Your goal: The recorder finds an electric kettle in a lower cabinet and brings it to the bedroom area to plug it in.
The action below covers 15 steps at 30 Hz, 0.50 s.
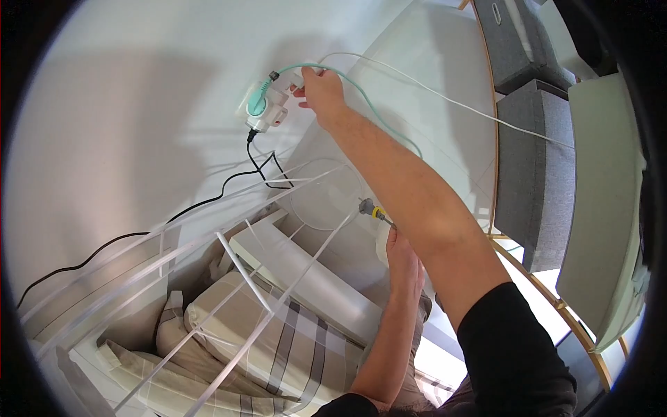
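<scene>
My right hand reaches up to the wall and grips a white plug, with its white cable running off to the right. Just left of those fingers, apart from the white plug, a white multi-socket adapter sits at the wall. A turquoise plug is seated in its front, and a black plug enters from below. Lower down, my left hand holds the cord of a grey plug with a yellow ring; its prongs point up and left. My right forearm partly covers that cord.
White metal bars of a rack cross the lower left, above striped cushions. The turquoise cable passes behind my right arm. A black cable trails along the wall. Grey fabric boxes stand in a wooden-framed shelf at right.
</scene>
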{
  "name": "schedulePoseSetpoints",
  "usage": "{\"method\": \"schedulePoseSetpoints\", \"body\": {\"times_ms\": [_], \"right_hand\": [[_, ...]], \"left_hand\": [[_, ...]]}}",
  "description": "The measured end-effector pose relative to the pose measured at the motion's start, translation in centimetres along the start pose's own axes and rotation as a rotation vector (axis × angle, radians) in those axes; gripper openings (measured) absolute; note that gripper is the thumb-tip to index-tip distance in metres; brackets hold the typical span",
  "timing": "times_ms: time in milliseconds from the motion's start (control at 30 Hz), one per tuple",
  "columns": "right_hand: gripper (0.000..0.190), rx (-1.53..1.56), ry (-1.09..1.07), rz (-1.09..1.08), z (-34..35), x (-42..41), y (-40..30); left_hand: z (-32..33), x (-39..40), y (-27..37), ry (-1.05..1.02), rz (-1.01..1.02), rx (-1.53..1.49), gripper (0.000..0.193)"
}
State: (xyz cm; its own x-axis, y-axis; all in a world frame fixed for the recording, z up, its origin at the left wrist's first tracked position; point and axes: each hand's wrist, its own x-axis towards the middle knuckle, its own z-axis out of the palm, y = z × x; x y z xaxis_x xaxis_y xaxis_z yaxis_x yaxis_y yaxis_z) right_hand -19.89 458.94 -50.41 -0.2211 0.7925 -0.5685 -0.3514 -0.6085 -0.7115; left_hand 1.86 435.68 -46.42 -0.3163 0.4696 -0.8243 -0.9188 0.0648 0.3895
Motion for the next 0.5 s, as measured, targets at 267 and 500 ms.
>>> {"method": "schedulePoseSetpoints", "body": {"times_ms": [267,500], "right_hand": [[0.026,-0.367,-0.028,0.084,-5.7,-0.7,2.1],[0.059,-0.583,0.228,-0.185,-7.5,-2.7,2.8]], "left_hand": [[-0.1,0.6,-0.1,-0.014,-0.022,-0.012,0.020],[-0.7,0.8,-0.2,-0.039,-0.008,-0.015,0.023]]}}
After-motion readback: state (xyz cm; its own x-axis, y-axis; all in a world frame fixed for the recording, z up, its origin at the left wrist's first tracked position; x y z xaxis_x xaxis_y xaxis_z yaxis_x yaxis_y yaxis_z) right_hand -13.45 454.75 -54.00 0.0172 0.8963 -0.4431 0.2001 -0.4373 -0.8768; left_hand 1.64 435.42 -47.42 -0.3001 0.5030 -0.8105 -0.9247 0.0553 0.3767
